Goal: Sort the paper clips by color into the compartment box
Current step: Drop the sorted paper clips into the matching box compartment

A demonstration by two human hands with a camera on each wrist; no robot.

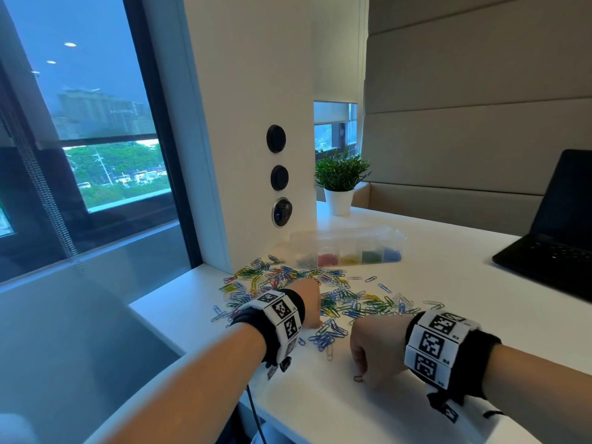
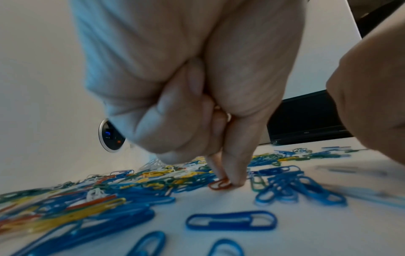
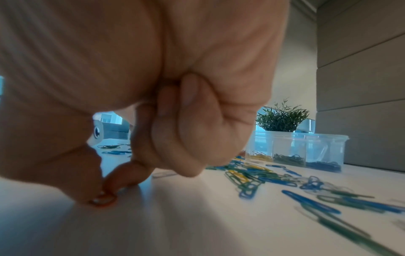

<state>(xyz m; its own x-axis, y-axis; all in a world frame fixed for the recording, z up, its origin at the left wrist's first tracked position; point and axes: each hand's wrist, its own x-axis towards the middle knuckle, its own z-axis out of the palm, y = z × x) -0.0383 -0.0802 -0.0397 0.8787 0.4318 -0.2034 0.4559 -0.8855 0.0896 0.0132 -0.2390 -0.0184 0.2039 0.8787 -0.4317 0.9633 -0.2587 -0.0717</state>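
Several paper clips in blue, green, yellow, red and white lie in a loose pile (image 1: pixel 320 293) on the white table (image 1: pixel 455 302). Behind the pile stands the clear compartment box (image 1: pixel 347 234), with white, red, yellow, green and blue clips in separate cells; the right wrist view shows it too (image 3: pixel 306 143). My left hand (image 2: pixel 228 181) is at the near edge of the pile (image 2: pixel 87 199), thumb and forefinger pinching a red clip (image 2: pixel 219 185) that touches the table. My right hand (image 3: pixel 103 192) is nearer the front, pinching another red clip (image 3: pixel 102 201) against the bare tabletop (image 1: pixel 358 378).
An open black laptop (image 1: pixel 557 238) sits at the right. A potted plant (image 1: pixel 341 184) stands behind the box. A white pillar with round sockets (image 1: pixel 279 177) rises at the table's back left. The table's left edge (image 1: pixel 166 293) drops off beside a window.
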